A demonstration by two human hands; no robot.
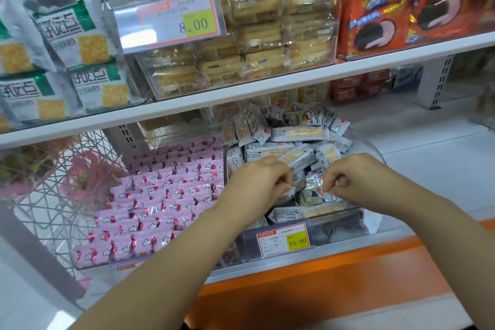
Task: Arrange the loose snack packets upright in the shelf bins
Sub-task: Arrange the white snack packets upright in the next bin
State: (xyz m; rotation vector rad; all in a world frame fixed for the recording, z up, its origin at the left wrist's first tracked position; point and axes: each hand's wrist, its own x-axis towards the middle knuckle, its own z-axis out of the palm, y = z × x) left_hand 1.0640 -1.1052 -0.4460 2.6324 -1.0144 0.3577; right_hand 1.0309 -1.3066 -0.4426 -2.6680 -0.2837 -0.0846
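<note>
A clear plastic bin point(372, 147) on the lower shelf holds a jumbled heap of white snack packets point(292, 139), lying at all angles. Both hands are down in its front part. My left hand point(257, 182) pinches the edge of a white packet near the middle of the bin. My right hand point(351, 177) pinches the top edge of a silvery white packet point(313, 190) that stands between the two hands. To the left, a second clear bin holds pink snack packets point(160, 195) in neat upright rows.
A price tag reading 15.80 point(284, 240) hangs on the white-packet bin's front. The orange shelf edge point(348, 276) runs below. A wire basket point(61, 182) stands at left. The upper shelf point(267, 88) carries cracker packs, a clear box of biscuits and red cookie packs.
</note>
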